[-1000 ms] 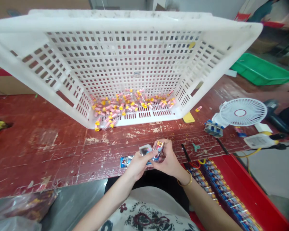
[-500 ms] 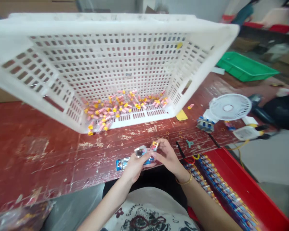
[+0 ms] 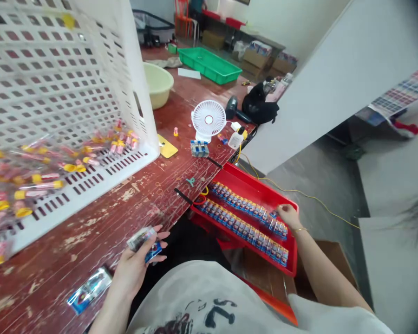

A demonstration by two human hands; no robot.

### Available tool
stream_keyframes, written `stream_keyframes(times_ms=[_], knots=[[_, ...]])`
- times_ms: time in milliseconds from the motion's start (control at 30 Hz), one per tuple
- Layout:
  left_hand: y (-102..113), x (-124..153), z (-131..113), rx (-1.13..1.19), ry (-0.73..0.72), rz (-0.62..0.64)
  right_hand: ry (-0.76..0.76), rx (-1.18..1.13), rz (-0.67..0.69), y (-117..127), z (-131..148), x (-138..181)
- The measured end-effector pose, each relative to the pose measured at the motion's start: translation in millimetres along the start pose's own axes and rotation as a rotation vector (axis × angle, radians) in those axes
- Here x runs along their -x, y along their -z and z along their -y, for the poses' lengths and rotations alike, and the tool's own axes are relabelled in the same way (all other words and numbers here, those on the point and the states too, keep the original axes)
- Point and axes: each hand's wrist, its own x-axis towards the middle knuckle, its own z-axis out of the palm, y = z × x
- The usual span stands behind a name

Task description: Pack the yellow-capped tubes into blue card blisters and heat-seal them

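My left hand (image 3: 134,262) grips a few flat blue-and-silver packets (image 3: 153,252) above the table's front edge, its fingers partly extended. More packets of that kind (image 3: 89,290) lie on the table beside my left wrist. Over at the right, my right hand (image 3: 288,217) is at the far row in a red tray (image 3: 264,183), thumb and finger pinched on a small blue packet (image 3: 273,214). Two long rows of small blue packets with yellow tops (image 3: 244,227) fill much of that tray. My fingers partly hide the pinched packet.
A white perforated crate (image 3: 139,106) tipped on its side holds many pink tubes with yellow caps (image 3: 48,184). A small white fan (image 3: 209,118), a blue-grey bundle (image 3: 199,148), a yellow card (image 3: 167,146), a cream basin (image 3: 158,86) and a green tray (image 3: 211,65) stand on the table.
The view has turned right. My right hand has left my left hand and moved to the red tray with a small packet; my left hand keeps its packets.
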Motion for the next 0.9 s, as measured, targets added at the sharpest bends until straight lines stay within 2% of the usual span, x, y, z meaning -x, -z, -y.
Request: stream_keyframes(times_ms=[67, 200, 300, 433, 500, 533, 567, 633, 767, 833, 900], knots=[[-2.6, -0.6, -1.9, 0.01, -0.008, -0.03, -0.071, 0.089, -0.019, 11.4, -24.7, -8.4], [-2.7, 0.1, -5.5, 0.027, -0.005, -0.059, -0.185, 0.25, -0.013, 0.7, -64.8, -26.9], [-0.6, 1.5, -6.9, 0.031, 0.007, -0.078, -0.231, 0.356, -0.033, -1.0, -81.2, -38.2], [0.9, 3.5, -5.3, 0.029, -0.001, -0.052, -0.12, 0.456, -0.173, 14.4, -73.5, -39.3], [2.2, 4.5, -2.9, 0.029, -0.016, -0.019, 0.03, 0.477, -0.241, 7.4, -55.0, -35.1], [3.6, 4.7, -1.8, 0.03, -0.016, -0.003, 0.127, 0.473, -0.249, -5.2, -42.3, -32.3], [5.6, 4.5, -1.0, 0.034, -0.009, 0.015, 0.238, 0.459, -0.23, -24.8, -27.4, -28.5], [11.8, 3.3, -1.1, 0.041, 0.0, 0.03, 0.486, 0.406, -0.104, -83.4, 9.3, -15.9], [29.3, 5.9, -6.1, 0.049, -0.028, -0.057, 0.936, 0.319, 0.296, -240.1, 107.8, 28.0], [37.3, 11.6, -8.2, 0.058, -0.054, -0.133, 1.073, 0.315, 0.398, -314.7, 161.9, 45.7], [43.8, 18.6, -9.1, 0.083, -0.085, -0.199, 1.135, 0.335, 0.427, -376.7, 209.6, 53.6]])
